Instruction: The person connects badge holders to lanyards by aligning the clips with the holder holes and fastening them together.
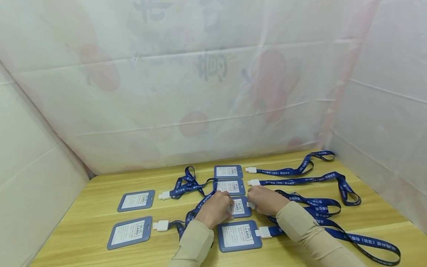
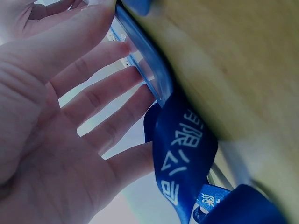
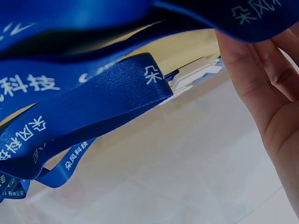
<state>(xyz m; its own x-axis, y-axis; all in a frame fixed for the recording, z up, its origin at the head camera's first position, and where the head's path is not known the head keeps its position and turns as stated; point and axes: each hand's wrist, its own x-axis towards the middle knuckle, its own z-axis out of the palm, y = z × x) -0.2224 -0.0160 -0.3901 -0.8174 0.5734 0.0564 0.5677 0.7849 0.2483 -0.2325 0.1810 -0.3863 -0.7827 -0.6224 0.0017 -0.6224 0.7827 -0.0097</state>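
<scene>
head view: left grip [image 1: 213,209] holds badge [image 1: 241,207], right grip [image 1: 268,200] pinches clip [image 1: 251,205].

Wood-grain table [image 1: 91,218], creased white backdrop [image 1: 160,100], faded red prints [image 1: 100,68], pale side sheets [image 1: 383,122]

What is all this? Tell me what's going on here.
A person's left grip holds a blue ID card holder, while the right grip pinches a white lanyard clip at that holder's right end; whether it is fastened can't be made out. The nearest holder has a clip at its slot. Two holders farther back and two at the left lie apart from their neighbouring clips.
</scene>
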